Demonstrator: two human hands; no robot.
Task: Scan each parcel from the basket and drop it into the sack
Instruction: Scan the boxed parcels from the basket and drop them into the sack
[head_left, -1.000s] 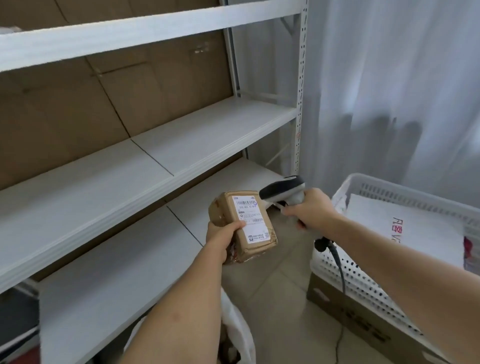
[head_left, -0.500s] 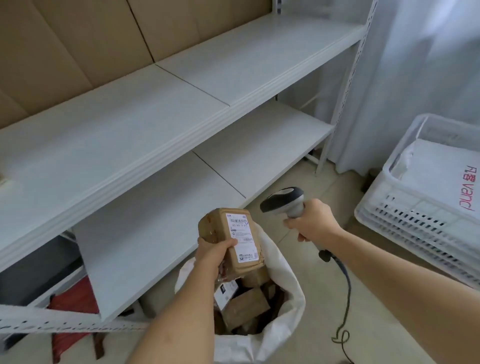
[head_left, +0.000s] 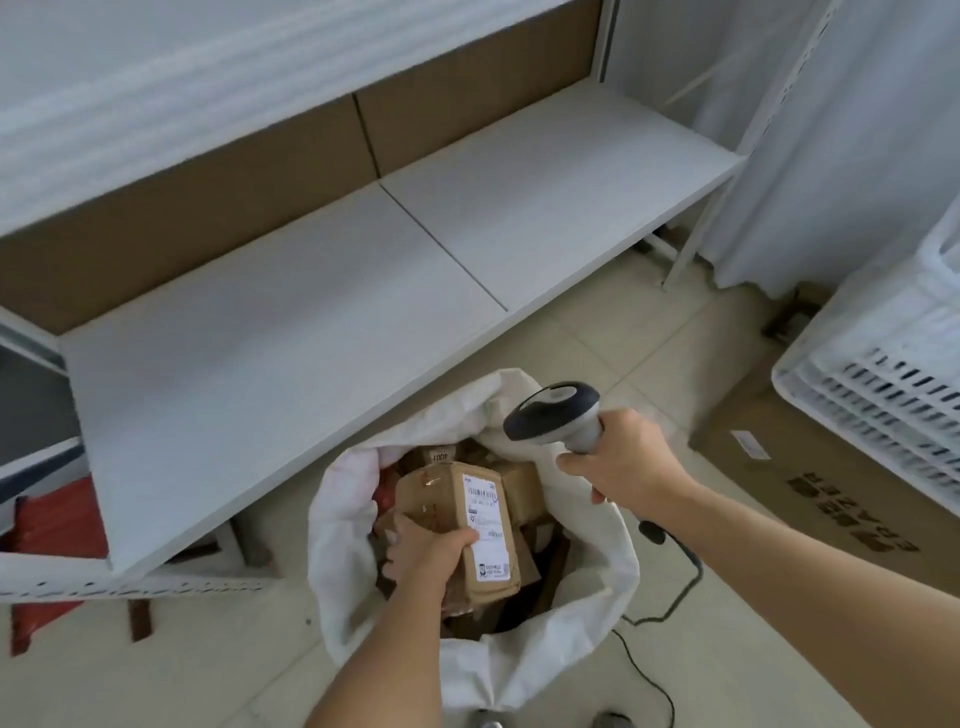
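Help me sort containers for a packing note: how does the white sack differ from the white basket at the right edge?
The sack is soft, crumpled fabric standing on the floor; the basket is rigid slotted plastic resting on a cardboard box. The sack's open mouth shows brown parcels inside; the basket's inside is out of view here. The left hand holds a parcel over the sack; no hand is at the basket. Both are white.

sack (head_left: 353, 597) before shelf (head_left: 322, 291), basket (head_left: 883, 374) right
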